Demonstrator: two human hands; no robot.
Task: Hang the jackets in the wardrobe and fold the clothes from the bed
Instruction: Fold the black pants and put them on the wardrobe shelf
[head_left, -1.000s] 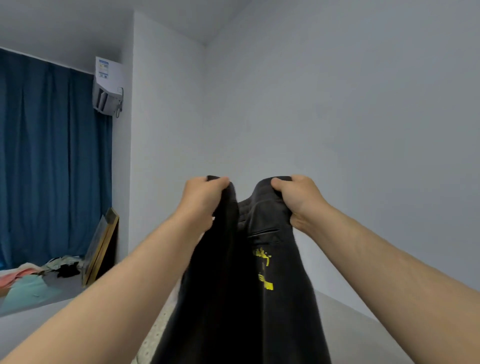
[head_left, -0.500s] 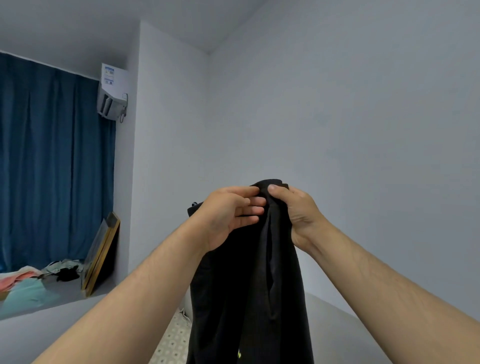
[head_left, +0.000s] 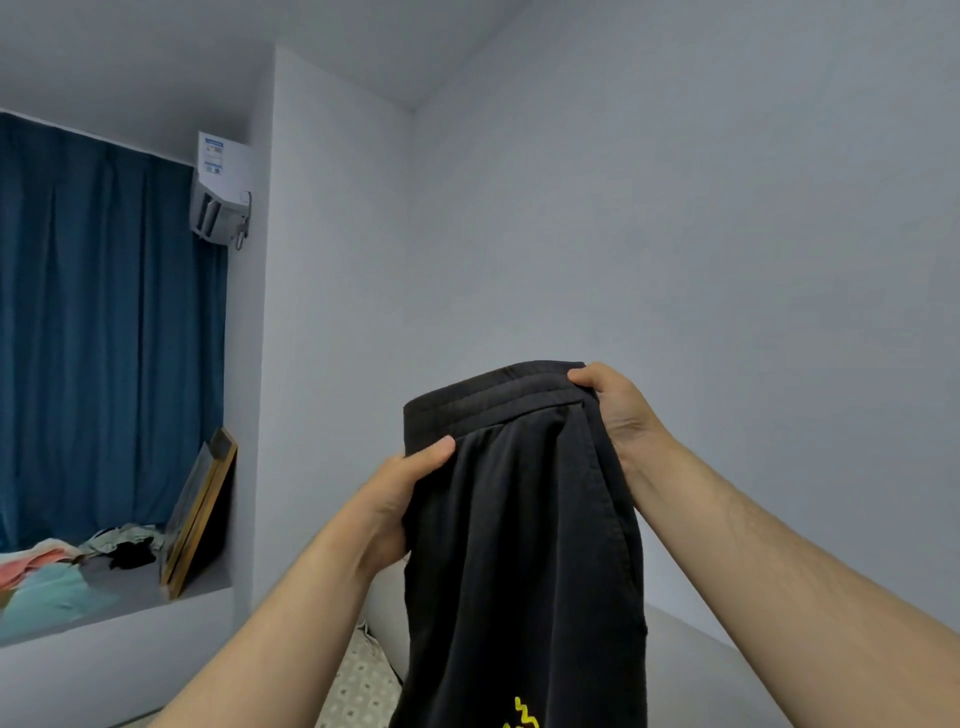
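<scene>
A pair of black trousers (head_left: 519, 545) with a yellow print near the bottom edge hangs in the air in front of me, folded lengthwise, waistband up. My left hand (head_left: 400, 499) grips the left edge just below the waistband, thumb on the front. My right hand (head_left: 613, 410) pinches the waistband's right top corner. The trouser legs run out of view below.
A patterned bed sheet (head_left: 358, 686) and a pale pillow show under the trousers. A window ledge (head_left: 104, 618) at left carries loose clothes and a leaning wooden frame (head_left: 200, 512). Blue curtains and an air conditioner (head_left: 221, 195) are on the left; bare walls lie ahead and right.
My hands met at the waistband, laying the two halves together. Now they have parted again, the left hand lower on the left edge, the right at the top corner.
</scene>
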